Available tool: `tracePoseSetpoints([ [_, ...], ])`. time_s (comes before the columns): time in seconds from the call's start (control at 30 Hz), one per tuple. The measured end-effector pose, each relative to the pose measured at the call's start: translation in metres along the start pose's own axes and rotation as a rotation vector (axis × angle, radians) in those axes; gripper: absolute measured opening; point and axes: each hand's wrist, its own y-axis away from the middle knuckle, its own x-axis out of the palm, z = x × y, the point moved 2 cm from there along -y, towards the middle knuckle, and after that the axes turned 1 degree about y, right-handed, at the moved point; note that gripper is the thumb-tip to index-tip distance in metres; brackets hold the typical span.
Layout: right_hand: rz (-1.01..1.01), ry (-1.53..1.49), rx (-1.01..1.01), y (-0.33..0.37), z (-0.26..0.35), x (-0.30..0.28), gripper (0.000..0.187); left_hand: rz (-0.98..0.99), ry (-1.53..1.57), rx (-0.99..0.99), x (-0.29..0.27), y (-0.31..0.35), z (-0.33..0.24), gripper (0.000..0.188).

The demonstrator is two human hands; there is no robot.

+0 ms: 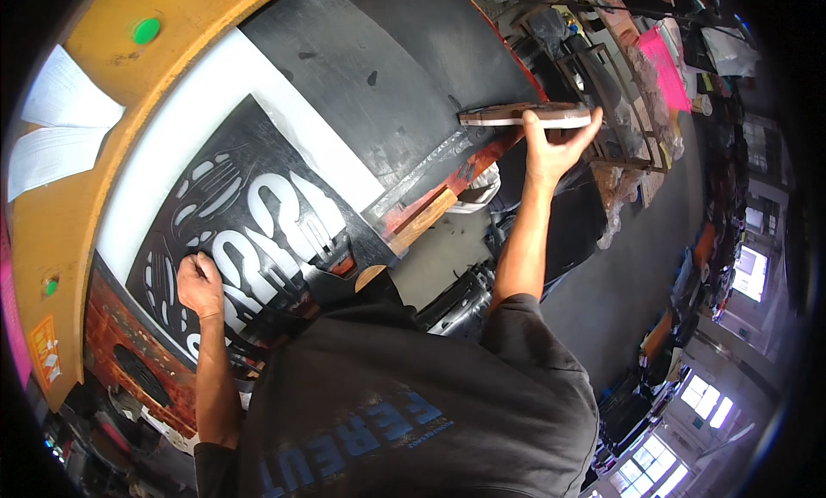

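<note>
A black sheet with several curved cut-outs lies on a white board, and the pale board shows through the openings. Over the sheet's left part, my left hand is closed, fingers curled down; what they pinch is hidden. My right hand reaches far to the right, beyond the work table. Between its thumb and fingers it grips a long, narrow brown piece with a pale edge, held roughly level. The far left end of this piece lies close to the dark table surface.
A yellow machine body with a green button and white papers curves along the left. A wooden strip runs along the table edge. Cluttered shelving stands to the right, and black material lies below.
</note>
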Motion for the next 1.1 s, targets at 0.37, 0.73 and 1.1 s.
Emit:
tracePoseSetpoints([
  [0.37,1.187,0.872,-0.624,-0.019,0.107,0.13,0.112,-0.078,0.075,0.091,-0.002,0.003,-0.003,0.025],
  [0.73,1.323,0.669,0.05,-0.008,0.057,0.24,0.06,-0.11,0.123,0.117,-0.004,0.002,-0.005,0.027],
  [1.1,1.292,0.947,0.02,-0.01,0.026,0.266,0.036,-0.133,0.098,0.118,-0.002,0.003,-0.004,0.025],
])
